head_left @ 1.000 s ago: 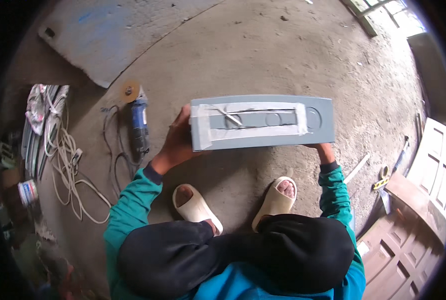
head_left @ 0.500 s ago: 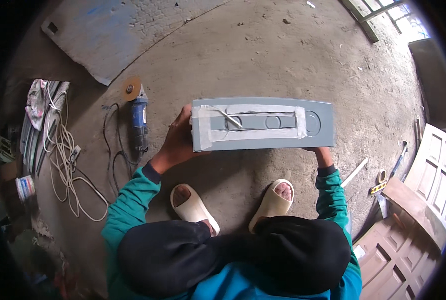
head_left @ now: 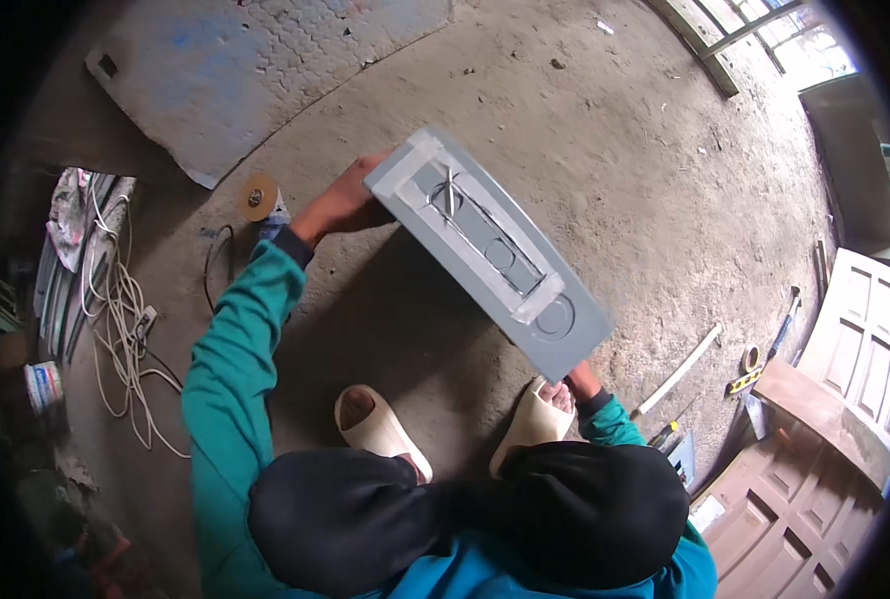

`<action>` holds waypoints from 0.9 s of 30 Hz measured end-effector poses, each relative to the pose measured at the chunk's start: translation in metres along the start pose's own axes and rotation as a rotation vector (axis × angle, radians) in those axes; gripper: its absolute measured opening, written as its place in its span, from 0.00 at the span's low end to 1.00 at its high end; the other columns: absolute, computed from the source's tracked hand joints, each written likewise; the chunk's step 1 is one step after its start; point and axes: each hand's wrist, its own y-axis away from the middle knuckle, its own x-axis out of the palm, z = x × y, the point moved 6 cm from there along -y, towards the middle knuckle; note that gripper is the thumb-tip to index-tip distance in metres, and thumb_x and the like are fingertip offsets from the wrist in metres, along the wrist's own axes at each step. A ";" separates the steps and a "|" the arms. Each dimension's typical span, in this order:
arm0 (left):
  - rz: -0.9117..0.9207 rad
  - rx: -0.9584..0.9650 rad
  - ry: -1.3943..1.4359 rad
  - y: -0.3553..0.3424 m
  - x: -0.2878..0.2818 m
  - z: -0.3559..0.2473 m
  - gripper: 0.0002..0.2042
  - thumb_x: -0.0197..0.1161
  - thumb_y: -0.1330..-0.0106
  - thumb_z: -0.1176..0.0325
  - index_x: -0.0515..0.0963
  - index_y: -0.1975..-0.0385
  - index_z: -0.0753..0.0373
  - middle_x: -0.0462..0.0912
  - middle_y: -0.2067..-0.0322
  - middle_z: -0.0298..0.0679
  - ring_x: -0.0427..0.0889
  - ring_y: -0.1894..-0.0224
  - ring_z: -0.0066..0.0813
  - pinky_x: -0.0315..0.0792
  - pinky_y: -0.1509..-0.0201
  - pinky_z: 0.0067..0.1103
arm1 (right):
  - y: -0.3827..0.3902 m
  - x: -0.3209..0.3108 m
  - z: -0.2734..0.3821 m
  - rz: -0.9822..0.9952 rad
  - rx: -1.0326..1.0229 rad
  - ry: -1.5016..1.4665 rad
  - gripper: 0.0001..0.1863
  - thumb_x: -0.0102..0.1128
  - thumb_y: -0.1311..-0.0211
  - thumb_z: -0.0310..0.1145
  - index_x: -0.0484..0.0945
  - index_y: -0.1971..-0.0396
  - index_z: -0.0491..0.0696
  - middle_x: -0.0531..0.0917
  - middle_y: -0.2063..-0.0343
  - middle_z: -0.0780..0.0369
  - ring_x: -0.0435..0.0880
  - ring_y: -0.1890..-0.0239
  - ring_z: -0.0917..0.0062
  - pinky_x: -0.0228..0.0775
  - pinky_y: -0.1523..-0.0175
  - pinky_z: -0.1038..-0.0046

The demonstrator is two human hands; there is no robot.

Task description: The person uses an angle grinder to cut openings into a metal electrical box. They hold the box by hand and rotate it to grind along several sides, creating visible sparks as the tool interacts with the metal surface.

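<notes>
A grey box (head_left: pixel 577 327), with round knockouts and pale tape (head_left: pixel 417 152) framing a long slot on its upward face, is held at a slant above the floor. A thin loose strip crosses the slot near its upper-left end. My left hand (head_left: pixel 345 200) grips that end from the side, fingers partly hidden by the box. My right hand (head_left: pixel 583 381) grips the lower-right end, mostly hidden underneath. An angle grinder (head_left: pixel 262 198) with a tan disc lies just left of my left hand, partly covered by my arm.
Coiled pale cables (head_left: pixel 130 339) and long strips lie at left, near a white tub (head_left: pixel 43 389). A worn board (head_left: pixel 215 70) lies at upper left. At right are panelled doors (head_left: pixel 769 524), a white strip (head_left: pixel 679 369), a tape roll (head_left: pixel 750 356) and a level (head_left: pixel 744 381).
The box has turned clockwise from level to a steep slant. My left hand has risen with its left end, and my right hand has moved down and left with the other end.
</notes>
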 end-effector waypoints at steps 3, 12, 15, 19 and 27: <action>0.081 -0.033 0.408 -0.011 -0.001 0.043 0.23 0.65 0.46 0.71 0.70 0.49 0.65 0.79 0.56 0.39 0.78 0.57 0.26 0.73 0.48 0.25 | -0.008 0.034 0.017 -0.076 0.059 -0.092 0.27 0.68 0.51 0.39 0.74 0.51 0.44 0.78 0.55 0.52 0.76 0.51 0.62 0.68 0.47 0.67; -0.350 -0.193 0.031 0.002 -0.040 0.047 0.18 0.67 0.48 0.70 0.78 0.55 0.64 0.81 0.61 0.39 0.79 0.58 0.28 0.73 0.53 0.24 | 0.011 0.085 -0.069 -0.110 0.043 -0.478 0.16 0.58 0.39 0.34 0.77 0.53 0.42 0.80 0.55 0.55 0.79 0.55 0.64 0.71 0.50 0.64; -1.067 -0.347 -0.303 0.097 -0.028 0.056 0.12 0.63 0.47 0.68 0.78 0.64 0.67 0.80 0.64 0.46 0.80 0.61 0.35 0.73 0.55 0.28 | 0.023 0.037 -0.035 -0.212 -0.125 0.112 0.21 0.67 0.53 0.32 0.78 0.56 0.46 0.80 0.58 0.55 0.78 0.53 0.59 0.71 0.52 0.62; -0.704 -1.058 -0.695 0.319 -0.056 0.203 0.39 0.67 0.52 0.46 0.67 0.46 0.72 0.70 0.47 0.56 0.72 0.46 0.47 0.65 0.42 0.34 | -0.015 0.082 0.061 -0.144 -0.170 -0.067 0.39 0.74 0.61 0.40 0.66 0.46 0.50 0.71 0.53 0.53 0.74 0.51 0.53 0.71 0.52 0.60; -0.629 -1.052 0.028 0.277 0.018 0.211 0.32 0.74 0.55 0.62 0.70 0.52 0.74 0.77 0.54 0.50 0.76 0.52 0.39 0.69 0.48 0.31 | -0.011 -0.023 0.034 0.050 -0.097 0.370 0.30 0.61 0.54 0.25 0.68 0.46 0.46 0.75 0.52 0.52 0.76 0.53 0.53 0.70 0.51 0.60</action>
